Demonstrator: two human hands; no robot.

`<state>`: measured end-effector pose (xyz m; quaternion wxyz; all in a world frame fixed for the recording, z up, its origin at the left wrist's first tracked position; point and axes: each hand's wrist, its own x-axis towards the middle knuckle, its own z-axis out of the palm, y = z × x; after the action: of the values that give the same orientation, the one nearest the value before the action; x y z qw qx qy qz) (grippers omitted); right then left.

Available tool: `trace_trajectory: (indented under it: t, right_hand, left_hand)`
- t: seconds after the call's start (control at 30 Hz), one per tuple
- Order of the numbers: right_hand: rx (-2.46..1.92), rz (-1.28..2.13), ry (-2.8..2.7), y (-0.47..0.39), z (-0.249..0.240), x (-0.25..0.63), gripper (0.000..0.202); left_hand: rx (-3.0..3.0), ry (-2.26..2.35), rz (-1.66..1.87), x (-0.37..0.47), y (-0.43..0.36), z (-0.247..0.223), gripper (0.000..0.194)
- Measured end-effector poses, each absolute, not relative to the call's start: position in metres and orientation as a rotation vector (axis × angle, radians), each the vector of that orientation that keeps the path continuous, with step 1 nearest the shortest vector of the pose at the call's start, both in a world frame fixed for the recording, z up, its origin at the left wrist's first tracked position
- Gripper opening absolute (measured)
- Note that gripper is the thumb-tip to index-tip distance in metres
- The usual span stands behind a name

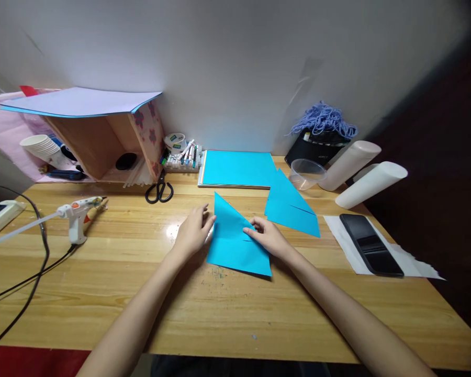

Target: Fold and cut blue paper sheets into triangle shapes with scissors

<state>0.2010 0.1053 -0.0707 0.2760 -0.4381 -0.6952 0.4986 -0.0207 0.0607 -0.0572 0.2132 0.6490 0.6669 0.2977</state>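
Note:
A blue paper piece (233, 243) with a pointed top and a short slit near its right side lies at the middle of the wooden table. My left hand (194, 229) touches its left edge, thumb and fingers apart. At its right edge my right hand (267, 236) has the thumb on top, with the fingers partly beneath, pinching the paper. A second blue piece (290, 207) with a long slit lies just beyond my right hand. Behind both, a stack of blue sheets (237, 168) rests against the wall.
Black scissors (159, 191), a white glue gun (77, 217) with its cable, and an open wooden box (98, 141) are on the left. Markers (182, 159) stand behind. On the right are a clear cup (306, 174), white rolls (371, 184) and a phone (371, 244).

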Motion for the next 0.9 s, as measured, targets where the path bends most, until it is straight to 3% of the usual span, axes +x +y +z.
trace_trajectory:
  t: [0.13, 0.3, 0.5, 0.9]
  right_hand:
    - [-1.108, 1.66, -1.496, 0.095, -0.065, 0.193, 0.032]
    - [-0.975, 2.135, -1.49, 0.083, -0.059, 0.189, 0.041]
    - [-1.083, 1.951, -1.335, 0.092, -0.066, 0.192, 0.038]
    - [-1.055, 1.854, -1.219, 0.105, -0.076, 0.194, 0.039]
  left_hand:
    - [1.471, 1.604, 0.887, -0.022, 0.064, -0.056, 0.047]
    - [1.497, 1.481, 0.807, -0.026, 0.064, -0.053, 0.04]
    - [1.588, 1.398, 0.618, -0.021, 0.058, -0.045, 0.039]
    - [1.605, 1.433, 0.606, -0.016, 0.059, -0.054, 0.042]
